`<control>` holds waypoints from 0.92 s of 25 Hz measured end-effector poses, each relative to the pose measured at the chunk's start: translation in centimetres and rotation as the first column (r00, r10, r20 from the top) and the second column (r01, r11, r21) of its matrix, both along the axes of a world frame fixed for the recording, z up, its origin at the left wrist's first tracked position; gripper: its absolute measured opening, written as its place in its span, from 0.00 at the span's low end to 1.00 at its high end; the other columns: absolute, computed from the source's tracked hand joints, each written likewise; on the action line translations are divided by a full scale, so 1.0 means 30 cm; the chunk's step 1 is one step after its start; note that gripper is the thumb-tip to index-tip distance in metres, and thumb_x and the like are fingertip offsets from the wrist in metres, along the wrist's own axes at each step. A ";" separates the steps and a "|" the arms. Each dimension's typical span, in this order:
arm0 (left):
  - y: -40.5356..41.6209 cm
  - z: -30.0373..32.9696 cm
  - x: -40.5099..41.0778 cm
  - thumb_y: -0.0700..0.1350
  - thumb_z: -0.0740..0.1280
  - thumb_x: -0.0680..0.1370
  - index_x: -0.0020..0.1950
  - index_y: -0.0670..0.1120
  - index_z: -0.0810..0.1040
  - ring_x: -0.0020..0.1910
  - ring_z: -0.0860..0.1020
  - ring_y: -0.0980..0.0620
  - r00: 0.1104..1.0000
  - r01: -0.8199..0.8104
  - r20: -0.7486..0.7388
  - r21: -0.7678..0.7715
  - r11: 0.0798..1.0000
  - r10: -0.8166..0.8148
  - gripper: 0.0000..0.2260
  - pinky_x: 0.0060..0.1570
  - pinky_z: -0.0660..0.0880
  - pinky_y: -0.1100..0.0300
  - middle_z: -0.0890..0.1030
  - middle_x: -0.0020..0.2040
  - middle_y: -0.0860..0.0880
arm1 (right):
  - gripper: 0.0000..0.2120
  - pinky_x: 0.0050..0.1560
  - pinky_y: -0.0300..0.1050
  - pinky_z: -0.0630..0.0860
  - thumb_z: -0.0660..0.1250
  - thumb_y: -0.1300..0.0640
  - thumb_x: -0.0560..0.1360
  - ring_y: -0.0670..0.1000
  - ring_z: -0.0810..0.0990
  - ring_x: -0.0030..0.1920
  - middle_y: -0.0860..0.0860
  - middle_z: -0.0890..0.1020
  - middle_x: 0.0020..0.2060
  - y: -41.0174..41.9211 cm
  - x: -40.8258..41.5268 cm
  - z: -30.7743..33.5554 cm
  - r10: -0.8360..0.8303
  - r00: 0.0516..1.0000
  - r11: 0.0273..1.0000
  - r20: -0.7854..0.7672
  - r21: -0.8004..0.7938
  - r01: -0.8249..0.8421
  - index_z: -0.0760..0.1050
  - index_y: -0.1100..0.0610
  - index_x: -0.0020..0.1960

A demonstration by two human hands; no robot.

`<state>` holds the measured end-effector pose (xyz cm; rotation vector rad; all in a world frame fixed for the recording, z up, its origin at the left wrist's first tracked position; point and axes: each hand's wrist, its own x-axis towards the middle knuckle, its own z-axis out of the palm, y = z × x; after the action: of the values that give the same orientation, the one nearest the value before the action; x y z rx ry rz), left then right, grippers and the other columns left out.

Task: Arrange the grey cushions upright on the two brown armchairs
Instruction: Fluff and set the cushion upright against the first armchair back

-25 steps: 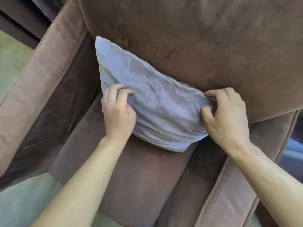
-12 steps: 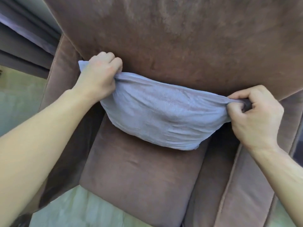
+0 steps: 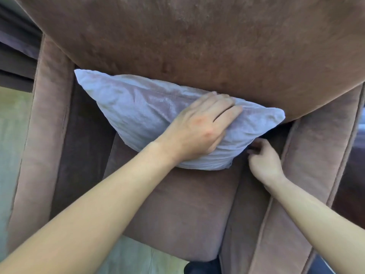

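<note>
1 grey cushion (image 3: 138,107) leans against the backrest of 1 brown armchair (image 3: 197,36), its lower edge on the seat. 2 hands: the left hand (image 3: 199,127) lies flat, fingers spread, on the cushion's front; at 4 o'clock, the right hand (image 3: 263,158) curls loosely beside its corner, gripping nothing.

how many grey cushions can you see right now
1. The grey cushion leans against the backrest of the brown armchair, with the left hand flat on it. Any other cushion is outside this view.
</note>
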<state>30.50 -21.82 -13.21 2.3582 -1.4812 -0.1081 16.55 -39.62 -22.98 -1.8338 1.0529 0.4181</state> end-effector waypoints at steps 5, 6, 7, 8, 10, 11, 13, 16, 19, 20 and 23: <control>-0.095 -0.066 -0.005 0.35 0.67 0.80 0.47 0.38 0.84 0.43 0.82 0.38 0.968 -0.185 0.140 -0.153 0.971 0.206 0.06 0.48 0.77 0.43 0.83 0.43 0.40 | 0.20 0.54 0.46 0.74 0.69 0.64 0.75 0.63 0.79 0.62 0.60 0.81 0.61 0.105 -0.051 -0.233 0.141 0.972 0.990 -0.187 0.026 -0.138 0.73 0.61 0.66; -0.100 -0.067 -0.012 0.34 0.67 0.80 0.46 0.37 0.84 0.42 0.81 0.38 0.965 -0.213 0.110 -0.192 0.958 0.237 0.06 0.45 0.77 0.43 0.83 0.41 0.40 | 0.17 0.50 0.46 0.73 0.69 0.61 0.76 0.62 0.81 0.60 0.59 0.82 0.58 0.121 -0.066 -0.276 0.184 0.958 0.983 -0.218 0.040 -0.180 0.74 0.60 0.64; -0.107 -0.063 -0.018 0.33 0.67 0.80 0.45 0.37 0.84 0.40 0.80 0.39 0.962 -0.241 0.073 -0.229 0.943 0.264 0.07 0.44 0.76 0.44 0.82 0.41 0.40 | 0.14 0.47 0.45 0.72 0.68 0.59 0.77 0.62 0.82 0.56 0.58 0.83 0.54 0.134 -0.082 -0.311 0.219 0.944 0.976 -0.247 0.044 -0.215 0.76 0.60 0.62; -0.111 -0.056 -0.021 0.32 0.67 0.80 0.46 0.36 0.84 0.39 0.80 0.39 0.956 -0.268 0.049 -0.260 0.928 0.290 0.07 0.42 0.76 0.44 0.82 0.41 0.40 | 0.12 0.44 0.45 0.71 0.67 0.57 0.78 0.62 0.82 0.53 0.57 0.84 0.51 0.141 -0.091 -0.339 0.214 0.938 0.977 -0.273 0.035 -0.213 0.77 0.60 0.59; -0.115 -0.039 -0.013 0.31 0.66 0.81 0.46 0.36 0.84 0.37 0.79 0.39 0.943 -0.310 0.031 -0.286 0.906 0.333 0.08 0.40 0.77 0.43 0.82 0.40 0.39 | 0.11 0.42 0.46 0.73 0.69 0.56 0.78 0.62 0.83 0.49 0.60 0.85 0.50 0.146 -0.105 -0.358 0.115 0.941 0.993 -0.318 0.014 -0.116 0.79 0.61 0.57; -0.120 -0.034 -0.003 0.31 0.66 0.81 0.46 0.36 0.84 0.37 0.79 0.39 0.940 -0.317 0.033 -0.285 0.905 0.340 0.08 0.39 0.77 0.43 0.82 0.41 0.38 | 0.12 0.44 0.48 0.75 0.71 0.56 0.77 0.63 0.83 0.50 0.61 0.85 0.52 0.151 -0.122 -0.364 0.066 0.940 0.998 -0.333 0.001 -0.070 0.79 0.62 0.57; -0.133 -0.022 0.018 0.31 0.65 0.81 0.46 0.36 0.84 0.37 0.79 0.40 0.933 -0.329 0.047 -0.294 0.897 0.357 0.09 0.38 0.77 0.44 0.82 0.41 0.38 | 0.15 0.51 0.51 0.81 0.73 0.57 0.77 0.65 0.83 0.55 0.63 0.84 0.54 0.168 -0.162 -0.362 0.025 0.931 0.999 -0.364 -0.027 -0.037 0.79 0.63 0.60; -0.155 -0.031 0.002 0.31 0.67 0.80 0.46 0.38 0.85 0.35 0.79 0.43 0.919 -0.351 0.064 -0.312 0.883 0.388 0.08 0.37 0.76 0.46 0.82 0.40 0.41 | 0.14 0.56 0.55 0.82 0.71 0.57 0.78 0.66 0.83 0.56 0.64 0.83 0.54 0.200 -0.210 -0.350 0.034 0.917 0.998 -0.398 -0.035 -0.052 0.76 0.63 0.59; -0.167 -0.074 -0.044 0.34 0.69 0.79 0.50 0.42 0.86 0.39 0.79 0.44 0.922 -0.352 0.084 -0.230 0.907 0.379 0.06 0.44 0.75 0.47 0.83 0.42 0.45 | 0.13 0.50 0.49 0.81 0.72 0.55 0.77 0.63 0.84 0.55 0.59 0.83 0.52 0.203 -0.180 -0.344 0.105 0.874 0.994 -0.474 0.069 -0.082 0.76 0.61 0.57; -0.168 -0.083 -0.055 0.36 0.68 0.80 0.53 0.43 0.86 0.41 0.80 0.43 0.931 -0.335 0.073 -0.208 0.919 0.357 0.07 0.47 0.75 0.46 0.83 0.44 0.45 | 0.15 0.51 0.49 0.80 0.71 0.55 0.77 0.62 0.83 0.57 0.59 0.83 0.55 0.197 -0.160 -0.329 0.087 0.879 0.995 -0.469 0.077 -0.057 0.75 0.60 0.61; -0.151 -0.069 -0.071 0.41 0.64 0.83 0.61 0.41 0.84 0.49 0.82 0.42 0.945 -0.311 0.036 -0.200 0.929 0.324 0.12 0.56 0.75 0.43 0.84 0.51 0.43 | 0.18 0.52 0.40 0.75 0.68 0.62 0.77 0.51 0.82 0.56 0.55 0.82 0.58 0.145 -0.079 -0.191 -0.121 0.977 0.993 -0.173 -0.010 0.121 0.71 0.61 0.67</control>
<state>28.38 -26.34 -15.26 2.4242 -1.0625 0.1915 14.17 -35.27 -28.72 -1.7452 1.2759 0.5122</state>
